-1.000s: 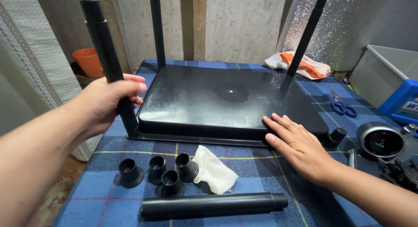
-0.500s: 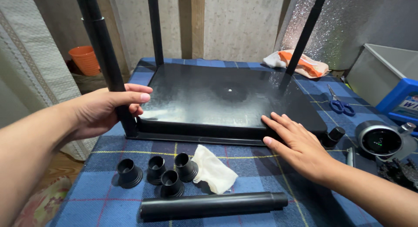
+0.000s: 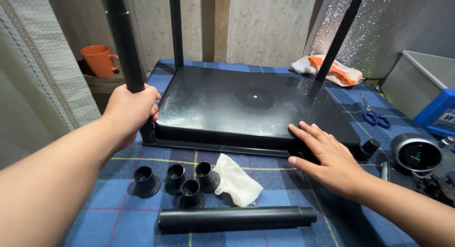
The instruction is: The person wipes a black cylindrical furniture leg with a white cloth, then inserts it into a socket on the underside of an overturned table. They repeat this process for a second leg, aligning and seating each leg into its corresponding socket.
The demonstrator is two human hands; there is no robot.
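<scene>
An upside-down black plastic table top (image 3: 246, 105) lies on a blue plaid cloth (image 3: 118, 218). Three black tube legs stand up from its corners. My left hand (image 3: 130, 109) is wrapped around the near-left leg (image 3: 124, 43) low down, close to its socket. My right hand (image 3: 329, 157) lies flat, fingers spread, on the near-right edge of the top. A fourth black leg tube (image 3: 237, 218) lies loose on the cloth in front, beside several black foot caps (image 3: 177, 178) and a crumpled white cloth (image 3: 237, 183).
An orange mug (image 3: 98, 60) stands at the back left. A white and orange rag (image 3: 327, 69) lies behind the top. Blue scissors (image 3: 374, 115), a round black device (image 3: 418, 154) and a grey and blue bin (image 3: 426, 93) are at the right.
My left hand has closed fully around the near-left leg and slid down it. The view has moved closer. My right hand stays flat on the top's edge.
</scene>
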